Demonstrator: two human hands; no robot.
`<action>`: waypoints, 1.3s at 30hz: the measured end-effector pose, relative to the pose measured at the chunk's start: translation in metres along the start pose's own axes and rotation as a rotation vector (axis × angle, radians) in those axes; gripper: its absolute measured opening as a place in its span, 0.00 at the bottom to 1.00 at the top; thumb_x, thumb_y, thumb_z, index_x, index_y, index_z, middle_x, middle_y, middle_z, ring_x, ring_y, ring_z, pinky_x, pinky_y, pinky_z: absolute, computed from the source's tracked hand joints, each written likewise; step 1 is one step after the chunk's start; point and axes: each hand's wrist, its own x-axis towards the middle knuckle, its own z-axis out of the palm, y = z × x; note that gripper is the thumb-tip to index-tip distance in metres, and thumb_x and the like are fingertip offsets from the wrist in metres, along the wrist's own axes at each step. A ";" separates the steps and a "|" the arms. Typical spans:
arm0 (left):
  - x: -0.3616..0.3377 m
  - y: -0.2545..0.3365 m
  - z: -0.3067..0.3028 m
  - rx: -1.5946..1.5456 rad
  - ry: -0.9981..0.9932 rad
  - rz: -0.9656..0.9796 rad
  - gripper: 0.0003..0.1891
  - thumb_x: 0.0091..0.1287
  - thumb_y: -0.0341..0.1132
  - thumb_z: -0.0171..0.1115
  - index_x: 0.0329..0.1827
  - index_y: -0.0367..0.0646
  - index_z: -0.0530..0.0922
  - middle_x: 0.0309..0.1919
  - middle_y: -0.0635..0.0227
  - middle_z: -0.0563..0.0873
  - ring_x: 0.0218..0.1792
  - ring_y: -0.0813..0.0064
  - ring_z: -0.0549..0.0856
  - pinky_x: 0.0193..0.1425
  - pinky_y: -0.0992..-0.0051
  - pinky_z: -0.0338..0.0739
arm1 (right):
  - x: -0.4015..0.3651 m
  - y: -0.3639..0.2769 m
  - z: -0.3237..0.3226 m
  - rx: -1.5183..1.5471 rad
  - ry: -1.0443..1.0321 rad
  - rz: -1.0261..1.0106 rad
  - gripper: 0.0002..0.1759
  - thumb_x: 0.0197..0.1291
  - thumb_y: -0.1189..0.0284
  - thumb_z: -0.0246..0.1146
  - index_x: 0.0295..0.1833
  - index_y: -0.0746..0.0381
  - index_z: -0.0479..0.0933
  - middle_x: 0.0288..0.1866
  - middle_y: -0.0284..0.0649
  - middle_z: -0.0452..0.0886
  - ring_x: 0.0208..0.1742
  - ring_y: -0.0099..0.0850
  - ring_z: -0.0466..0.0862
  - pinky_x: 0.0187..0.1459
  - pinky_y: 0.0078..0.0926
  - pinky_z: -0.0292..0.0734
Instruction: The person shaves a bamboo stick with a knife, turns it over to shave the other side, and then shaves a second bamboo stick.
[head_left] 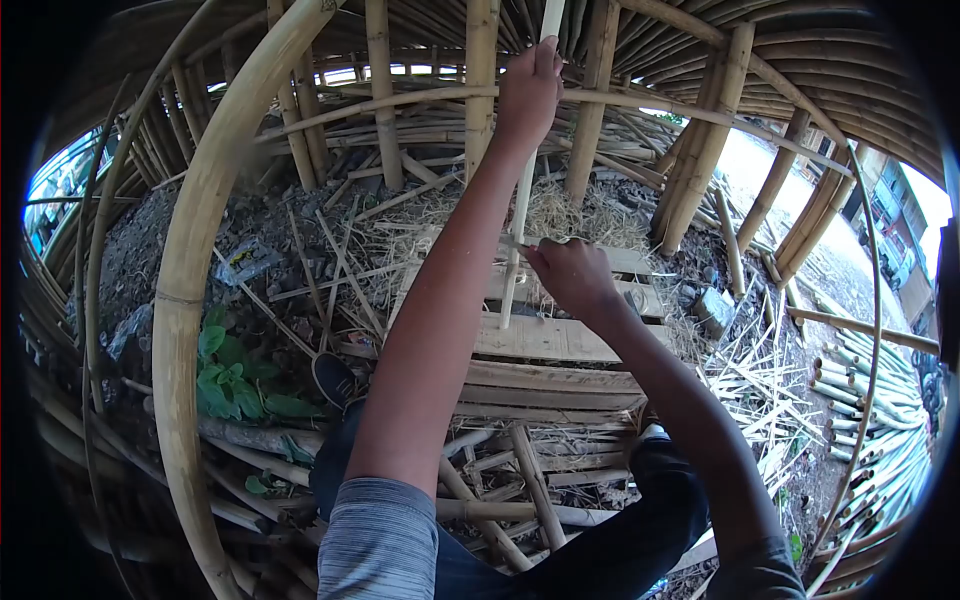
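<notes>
My left hand [530, 85] is raised and closed around the upper part of a thin pale bamboo strip [519, 225] that stands nearly upright; its lower end rests near the wooden planks [555, 340]. My right hand [570, 272] is lower, gripping a slim blade-like tool [520, 242] pressed sideways against the strip at mid-height. What kind of tool it is I cannot tell. My knees in dark trousers show at the bottom, with one dark shoe [333, 378] to the left.
A thick curved bamboo pole [195, 240] arcs down the left. Upright bamboo posts [705, 150] ring the spot. Straw and shavings litter the ground; cut bamboo sticks [860, 385] lie piled at right. Green leaves [225, 375] grow at left.
</notes>
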 end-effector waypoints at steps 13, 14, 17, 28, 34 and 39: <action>0.000 0.000 -0.004 0.124 0.129 0.030 0.20 0.76 0.46 0.42 0.25 0.45 0.63 0.13 0.78 0.60 0.14 0.86 0.61 0.19 0.78 0.57 | -0.016 0.009 0.039 -0.209 -0.243 -0.036 0.20 0.66 0.56 0.53 0.30 0.59 0.79 0.25 0.42 0.83 0.25 0.38 0.85 0.25 0.37 0.79; -0.005 -0.004 0.001 0.106 0.135 0.025 0.20 0.76 0.46 0.42 0.25 0.45 0.63 0.13 0.78 0.60 0.14 0.86 0.61 0.19 0.78 0.57 | -0.053 0.027 0.086 -0.280 -0.275 -0.182 0.20 0.66 0.56 0.53 0.31 0.58 0.80 0.27 0.41 0.84 0.27 0.37 0.85 0.26 0.37 0.79; 0.005 -0.018 0.011 0.293 0.197 0.240 0.19 0.75 0.42 0.44 0.45 0.34 0.78 0.14 0.74 0.64 0.16 0.83 0.65 0.24 0.75 0.63 | -0.072 0.022 0.099 -0.282 -0.324 -0.209 0.20 0.66 0.56 0.52 0.33 0.58 0.81 0.27 0.43 0.83 0.27 0.40 0.85 0.28 0.38 0.81; -0.005 -0.003 -0.023 0.557 0.087 0.051 0.17 0.75 0.44 0.45 0.34 0.37 0.66 0.18 0.64 0.72 0.17 0.76 0.72 0.23 0.68 0.65 | -0.070 0.020 0.072 1.183 -0.101 0.879 0.16 0.70 0.61 0.50 0.41 0.64 0.72 0.18 0.35 0.71 0.17 0.23 0.72 0.18 0.27 0.68; -0.019 -0.004 -0.031 0.593 0.278 0.329 0.15 0.76 0.40 0.43 0.35 0.36 0.65 0.14 0.63 0.69 0.14 0.71 0.70 0.20 0.65 0.60 | -0.047 -0.066 0.077 0.701 0.220 0.516 0.10 0.70 0.70 0.46 0.43 0.68 0.63 0.26 0.64 0.75 0.29 0.65 0.74 0.28 0.57 0.66; -0.015 -0.013 -0.051 0.588 0.365 0.330 0.16 0.75 0.41 0.46 0.32 0.38 0.65 0.14 0.70 0.66 0.16 0.81 0.64 0.21 0.74 0.60 | -0.033 -0.052 0.088 0.602 -0.096 0.457 0.11 0.67 0.72 0.47 0.42 0.71 0.65 0.26 0.63 0.77 0.30 0.62 0.78 0.32 0.57 0.71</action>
